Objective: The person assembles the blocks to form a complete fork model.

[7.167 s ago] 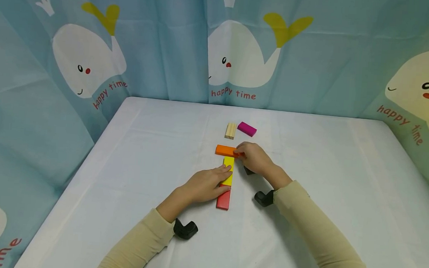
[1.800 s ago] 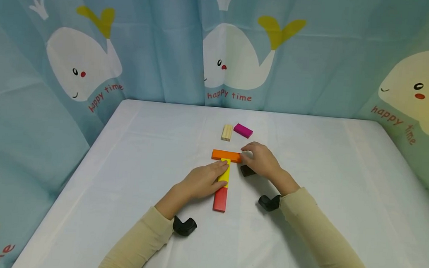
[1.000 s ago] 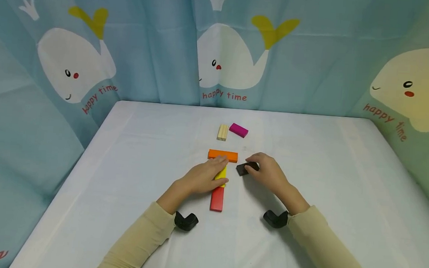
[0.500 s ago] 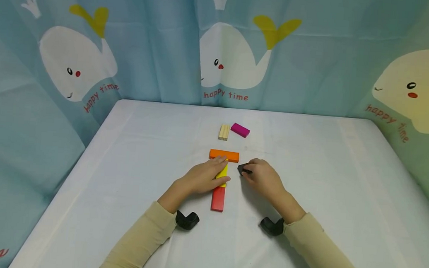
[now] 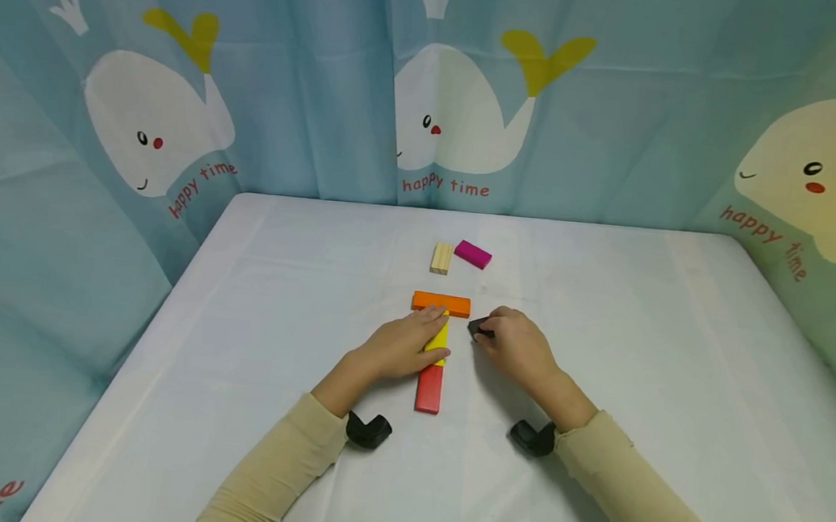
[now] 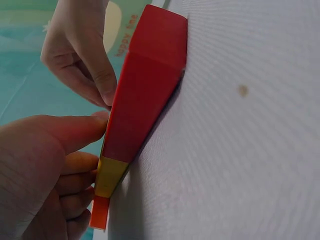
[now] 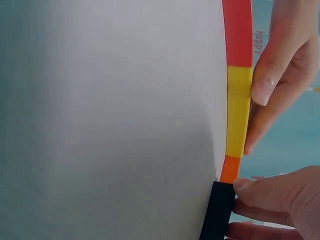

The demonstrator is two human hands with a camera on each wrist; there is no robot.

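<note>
A red block (image 5: 428, 389), a yellow block (image 5: 437, 339) and a crosswise orange block (image 5: 442, 302) lie on the white cloth in a T shape. My left hand (image 5: 399, 347) rests over the yellow block with its fingers extended, the tips reaching the orange block's near edge. To the right, my right hand (image 5: 522, 351) pinches a black block (image 5: 477, 328) between thumb and fingers, just short of the orange block's right end. The right wrist view shows the long side of the black block (image 7: 218, 207) low over the cloth.
Farther back lie a plain wood block (image 5: 442, 259) and a magenta block (image 5: 473, 254), side by side. A black wrist camera (image 5: 368, 431) sits under the left wrist, another black wrist camera (image 5: 532, 439) under the right. A whale-print curtain (image 5: 305, 107) hangs behind the table.
My right hand has left the right end of the orange block, drawn back toward me and taken hold of the black block. My left hand stays on the yellow block, slightly farther forward.
</note>
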